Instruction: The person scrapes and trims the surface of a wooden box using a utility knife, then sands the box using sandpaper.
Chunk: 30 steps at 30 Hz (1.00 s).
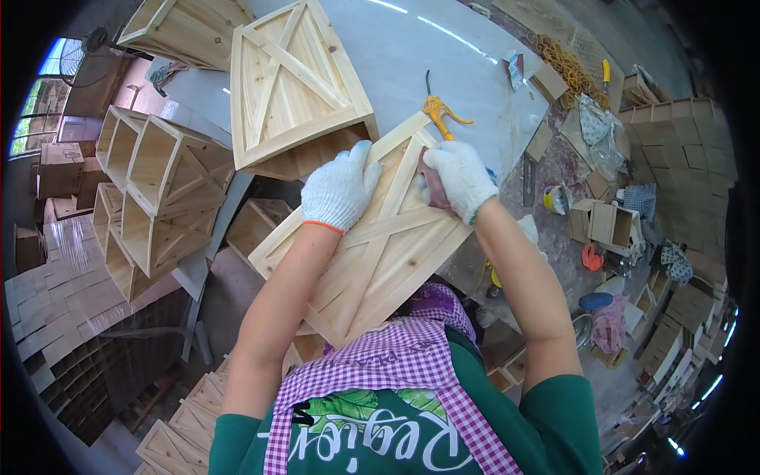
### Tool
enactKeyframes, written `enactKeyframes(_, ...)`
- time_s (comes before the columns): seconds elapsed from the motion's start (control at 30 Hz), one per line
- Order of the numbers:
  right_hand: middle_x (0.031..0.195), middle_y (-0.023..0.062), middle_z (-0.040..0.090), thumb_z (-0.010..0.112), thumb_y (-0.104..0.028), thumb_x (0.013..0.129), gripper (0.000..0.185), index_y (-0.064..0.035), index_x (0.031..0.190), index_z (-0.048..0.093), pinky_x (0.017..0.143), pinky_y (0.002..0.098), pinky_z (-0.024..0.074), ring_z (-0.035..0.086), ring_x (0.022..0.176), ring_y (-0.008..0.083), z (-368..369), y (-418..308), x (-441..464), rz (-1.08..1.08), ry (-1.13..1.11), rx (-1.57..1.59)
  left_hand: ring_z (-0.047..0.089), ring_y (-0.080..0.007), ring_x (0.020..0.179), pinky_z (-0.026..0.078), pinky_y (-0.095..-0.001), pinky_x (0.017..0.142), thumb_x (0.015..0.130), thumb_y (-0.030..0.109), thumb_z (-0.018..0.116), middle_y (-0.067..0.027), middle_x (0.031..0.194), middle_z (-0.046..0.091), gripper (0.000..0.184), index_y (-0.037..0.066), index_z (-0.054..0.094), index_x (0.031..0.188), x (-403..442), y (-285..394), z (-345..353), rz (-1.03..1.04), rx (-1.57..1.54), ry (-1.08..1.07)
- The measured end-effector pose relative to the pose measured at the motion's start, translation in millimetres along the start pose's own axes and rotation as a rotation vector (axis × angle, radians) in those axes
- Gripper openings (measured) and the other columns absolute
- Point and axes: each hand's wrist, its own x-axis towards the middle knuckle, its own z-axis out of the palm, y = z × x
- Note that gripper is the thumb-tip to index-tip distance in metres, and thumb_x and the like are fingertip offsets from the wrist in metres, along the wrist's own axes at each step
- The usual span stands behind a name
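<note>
A pale wooden crate [372, 261] with crossed slats on its face lies tilted between my arms, its lower end close to my checked apron. My left hand [342, 188], in a white knit glove with an orange cuff, rests flat on the upper left part of the crate, fingers stretched out. In a matching glove, my right hand [463, 178] grips a reddish-brown sanding pad [433, 180] against the crate's upper right frame. Just beyond that hand, an orange-handled tool [439, 115] with a thin dark shaft lies on the pale tabletop [396, 55].
Another crossed-slat crate [293, 83] stands at the table's far left. Stacked wooden crates [162, 186] fill the left side, and more crates [186, 419] sit at lower left. To the right, the floor holds yellow cord [566, 67], a can [556, 199] and a small open box [613, 226].
</note>
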Motion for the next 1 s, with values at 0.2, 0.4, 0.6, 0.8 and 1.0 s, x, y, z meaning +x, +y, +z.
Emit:
enactKeyframes(0.2, 0.093, 0.0139, 0.074, 0.06, -0.019, 0.096, 0.027, -0.0005, 0.111, 0.073, 0.083, 0.0375, 0.054, 0.071, 0.091, 0.029, 23.4, -31.7, -22.2, -0.258, 0.438, 0.285, 0.072, -0.0385, 0.086, 0.059, -0.0506, 0.075, 0.101, 0.042, 0.053, -0.0186, 0.102, 0.071, 0.04, 0.013, 0.059, 0.129, -0.9, 1.6, 1.1, -0.001, 0.0, 0.014)
enactKeyframes(0.4, 0.099, 0.0192, 0.073, 0.06, -0.02, 0.095, 0.028, -0.001, 0.11, 0.074, 0.085, 0.0382, 0.0533, 0.07, 0.091, 0.0316, -11.5, -67.0, -49.4, -0.24, 0.369, -0.052, 0.071, -0.0396, 0.093, 0.057, -0.0512, 0.081, 0.101, 0.044, 0.053, -0.0193, 0.107, 0.072, 0.044, 0.014, 0.058, 0.134, 0.6, 5.3, -6.6, -0.057, 0.001, -0.049)
enactKeyframes(0.6, 0.097, 0.0207, 0.072, 0.059, -0.018, 0.093, 0.026, 0.0045, 0.101, 0.07, 0.085, 0.0429, 0.0531, 0.069, 0.089, 0.0354, -13.9, -54.1, -23.2, -0.005, 0.015, -0.527, 0.071, -0.0393, 0.092, 0.058, -0.0514, 0.08, 0.101, 0.044, 0.053, -0.019, 0.106, 0.072, 0.044, 0.015, 0.058, 0.134, 3.0, 6.5, -6.8, -0.059, 0.001, -0.051)
enactKeyframes(0.8, 0.106, 0.0139, 0.071, 0.062, -0.015, 0.094, 0.023, 0.0034, 0.105, 0.07, 0.08, 0.039, 0.0521, 0.066, 0.089, 0.0281, -10.0, -27.3, -8.0, -0.522, 0.475, -0.497, 0.071, -0.0392, 0.09, 0.058, -0.0512, 0.078, 0.101, 0.043, 0.053, -0.0183, 0.105, 0.071, 0.043, 0.015, 0.058, 0.133, -0.5, 4.1, -4.5, -0.047, -0.001, -0.031)
enactKeyframes(1.0, 0.113, 0.0143, 0.069, 0.063, -0.016, 0.097, 0.028, -0.0054, 0.123, 0.069, 0.084, 0.0375, 0.0534, 0.067, 0.098, 0.0285, -40.2, -75.4, -35.1, -0.647, 0.653, -0.31, 0.071, -0.039, 0.089, 0.058, -0.0512, 0.077, 0.101, 0.043, 0.053, -0.0179, 0.105, 0.07, 0.041, 0.015, 0.058, 0.132, 2.8, 5.7, -8.6, -0.057, -0.002, -0.056)
